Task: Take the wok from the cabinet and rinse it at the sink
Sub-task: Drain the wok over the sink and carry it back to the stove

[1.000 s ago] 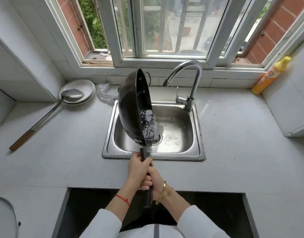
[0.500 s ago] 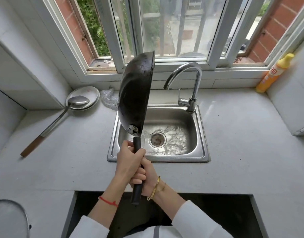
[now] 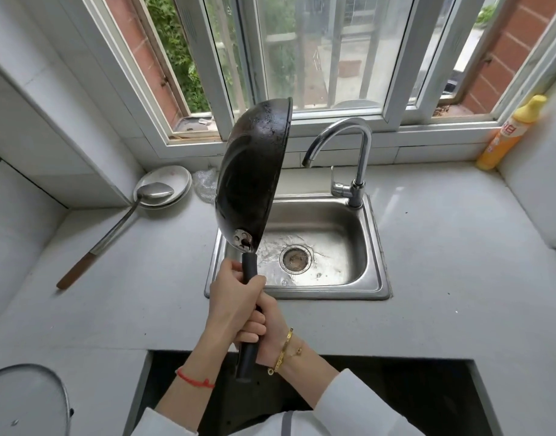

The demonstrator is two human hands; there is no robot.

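The wok (image 3: 253,180) is black, held on edge above the left part of the sink (image 3: 377,247), its rounded underside turned to the left and its rim facing right toward the faucet (image 3: 349,158). Its outer surface is dark and mottled, with small pale flecks near the top; a bare metal plate with rivets joins the bowl to a straight black handle that runs down toward the person.

Going from the left: a glass lid (image 3: 25,401) shows at the bottom corner of the grey countertop (image 3: 459,278). A long metal ladle (image 3: 119,228) with a wooden grip lies slantwise, its bowl resting in a stack of white plates (image 3: 172,180) by the wall. Just beside the plates sits a crumpled clear plastic wrap (image 3: 204,184), partly behind the wok.

The left hand (image 3: 232,297), with a red string at the wrist, is wrapped around the upper handle. The right hand (image 3: 270,328), wearing a gold bracelet, is closed around the handle just below it, the two touching.

The steel basin is wet around the drain (image 3: 295,259). At the far right corner stands a yellow detergent bottle (image 3: 509,133).
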